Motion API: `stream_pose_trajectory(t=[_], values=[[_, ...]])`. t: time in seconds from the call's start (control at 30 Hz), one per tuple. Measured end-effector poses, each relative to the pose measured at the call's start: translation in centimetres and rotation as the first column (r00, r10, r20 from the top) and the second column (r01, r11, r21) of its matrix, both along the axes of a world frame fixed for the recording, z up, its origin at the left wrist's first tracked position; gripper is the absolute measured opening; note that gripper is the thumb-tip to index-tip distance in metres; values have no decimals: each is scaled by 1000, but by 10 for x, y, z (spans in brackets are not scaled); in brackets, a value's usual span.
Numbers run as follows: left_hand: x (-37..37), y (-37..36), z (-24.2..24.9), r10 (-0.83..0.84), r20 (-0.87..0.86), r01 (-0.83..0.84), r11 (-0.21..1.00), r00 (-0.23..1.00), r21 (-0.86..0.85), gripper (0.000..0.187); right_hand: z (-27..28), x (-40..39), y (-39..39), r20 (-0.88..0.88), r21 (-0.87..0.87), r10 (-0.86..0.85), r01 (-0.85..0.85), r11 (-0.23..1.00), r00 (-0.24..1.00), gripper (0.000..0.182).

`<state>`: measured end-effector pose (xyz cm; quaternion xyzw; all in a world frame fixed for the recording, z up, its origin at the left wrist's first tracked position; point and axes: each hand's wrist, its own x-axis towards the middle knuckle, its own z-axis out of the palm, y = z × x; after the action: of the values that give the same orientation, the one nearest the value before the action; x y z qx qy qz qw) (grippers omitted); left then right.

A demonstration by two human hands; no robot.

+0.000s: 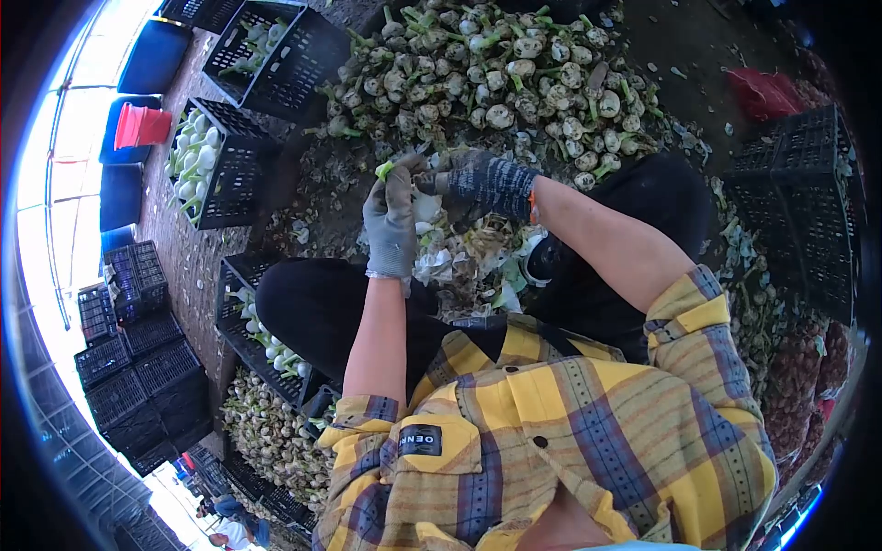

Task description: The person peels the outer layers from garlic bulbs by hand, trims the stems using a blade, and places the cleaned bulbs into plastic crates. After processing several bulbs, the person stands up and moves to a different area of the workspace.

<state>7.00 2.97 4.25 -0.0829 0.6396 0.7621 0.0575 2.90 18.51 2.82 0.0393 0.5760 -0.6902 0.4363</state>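
Note:
My left hand (391, 220), in a grey glove, is closed around a bulb with a pale green stem end (384, 170) showing above the fingers. Close against it on the right, my right hand (478, 181), in a dark patterned knit glove, has its fingers curled; what they hold is too small and dark to make out. Both hands meet above the ground between my knees. Below them lie peeled skins and leaf scraps (446, 262). Beyond the hands is a large heap of unpeeled bulbs (496, 78) with short green stems.
Black crates with cleaned white bulbs stand at the left (241, 174) and beside my left knee (241, 317). A red bucket (142, 126), blue bins (122, 196) and stacked black crates (142, 386) are farther left. Another crate (795, 211) stands right. People (234, 533) are at bottom left.

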Motion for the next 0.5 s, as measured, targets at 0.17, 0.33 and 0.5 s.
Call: stream_pose_trajectory(t=[0.17, 0.33, 0.5], values=[[-3, -2, -9, -9, -73, 0, 993, 997, -116, 42, -13, -1, 12, -359, -122, 45, -95, 988, 932, 38], [-6, -4, -6, 57, -36, -59, 997, 998, -53, 45, 10, 4, 9, -12, -115, -60, 58, 992, 998, 31], [-5, -3, -6, 55, -90, -67, 988, 994, -137, 42, 31, 2, 7, -91, 9, -8, 9, 1000, 996, 23]])
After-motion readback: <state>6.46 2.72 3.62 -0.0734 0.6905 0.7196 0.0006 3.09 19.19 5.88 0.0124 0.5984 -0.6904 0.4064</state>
